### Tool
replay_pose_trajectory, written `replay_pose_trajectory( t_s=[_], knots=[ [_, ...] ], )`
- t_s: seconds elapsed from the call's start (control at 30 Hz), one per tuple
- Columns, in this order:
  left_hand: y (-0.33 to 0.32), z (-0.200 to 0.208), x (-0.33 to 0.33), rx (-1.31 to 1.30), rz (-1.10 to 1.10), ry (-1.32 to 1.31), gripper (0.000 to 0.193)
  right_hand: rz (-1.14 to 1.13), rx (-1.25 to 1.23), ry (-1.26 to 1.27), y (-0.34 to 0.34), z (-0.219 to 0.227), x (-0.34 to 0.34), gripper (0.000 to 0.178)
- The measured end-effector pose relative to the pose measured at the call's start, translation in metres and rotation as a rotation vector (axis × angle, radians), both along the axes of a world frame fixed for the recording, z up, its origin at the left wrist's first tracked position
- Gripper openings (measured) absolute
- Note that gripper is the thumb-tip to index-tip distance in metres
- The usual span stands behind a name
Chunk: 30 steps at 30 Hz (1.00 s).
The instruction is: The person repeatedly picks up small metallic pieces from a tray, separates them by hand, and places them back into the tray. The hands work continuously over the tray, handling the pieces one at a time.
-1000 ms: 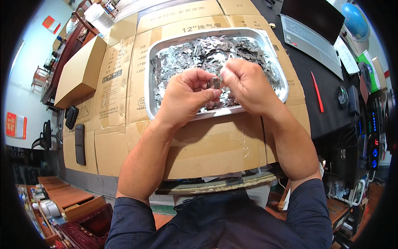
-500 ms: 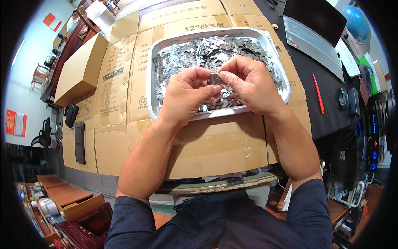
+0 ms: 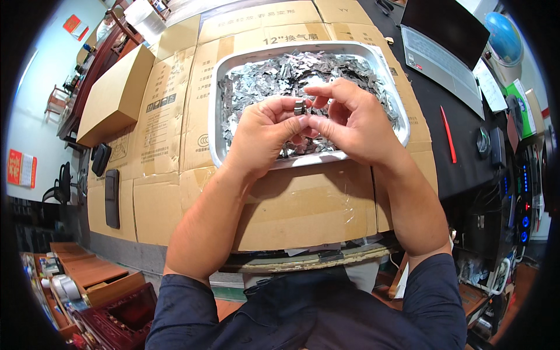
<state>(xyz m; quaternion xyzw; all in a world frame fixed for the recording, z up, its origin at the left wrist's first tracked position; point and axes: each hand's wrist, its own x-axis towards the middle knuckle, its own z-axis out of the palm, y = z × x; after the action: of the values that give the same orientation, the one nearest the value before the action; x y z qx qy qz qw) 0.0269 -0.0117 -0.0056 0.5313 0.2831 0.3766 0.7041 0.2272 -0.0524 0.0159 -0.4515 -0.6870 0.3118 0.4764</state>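
A shallow metal tray (image 3: 219, 146) holds a heap of small, flat metal pieces (image 3: 268, 73). Above its near half, the thumb and fingers of my left hand (image 3: 265, 128) pinch a small stack of dark and shiny metal pieces (image 3: 300, 107). My right hand (image 3: 356, 119) is close beside it, its thumb tip meeting my left thumb just below the stack. Its index finger is lifted and bent over, apart from the thumb, and the other fingers curl behind. I see nothing held in the right hand, though its palm is hidden.
Flattened cardboard (image 3: 303, 204) covers the table under the tray. To the left are a closed carton (image 3: 114, 99), a black phone (image 3: 112, 198) and a small black case (image 3: 100, 159). On the right, a laptop (image 3: 440, 64) and red pen (image 3: 448, 133) lie on a black surface.
My right index finger has lifted off the stack and the right thumb has dropped to the left thumb. The stack now stands more upright in my left hand.
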Motion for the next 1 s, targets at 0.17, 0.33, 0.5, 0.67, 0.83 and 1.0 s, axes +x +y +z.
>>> replay_pose_trajectory(
  t_s=[0.17,0.33,0.5,0.67,0.83,1.0],
  knots=[
    [0.006,-0.002,-0.006,-0.149,-0.078,-0.091,0.025,-0.027,0.215,-0.232,-0.001,-0.002,-0.003,0.050],
    [0.006,-0.001,-0.007,-0.125,-0.104,-0.078,0.026,-0.024,0.235,-0.256,0.000,-0.003,-0.005,0.049],
    [0.001,0.004,-0.006,-0.058,-0.128,0.048,0.027,-0.051,0.155,-0.259,-0.003,-0.001,-0.006,0.042],
    [0.001,0.006,-0.006,-0.033,-0.153,0.082,0.026,-0.067,0.183,-0.242,-0.002,-0.003,-0.007,0.041],
    [-0.003,0.005,-0.003,-0.052,-0.177,0.073,0.028,-0.072,0.295,-0.243,0.002,-0.006,-0.006,0.041],
    [-0.005,0.003,0.000,-0.093,-0.077,0.007,0.026,-0.084,0.280,-0.251,0.003,-0.006,-0.006,0.039]
  ],
)
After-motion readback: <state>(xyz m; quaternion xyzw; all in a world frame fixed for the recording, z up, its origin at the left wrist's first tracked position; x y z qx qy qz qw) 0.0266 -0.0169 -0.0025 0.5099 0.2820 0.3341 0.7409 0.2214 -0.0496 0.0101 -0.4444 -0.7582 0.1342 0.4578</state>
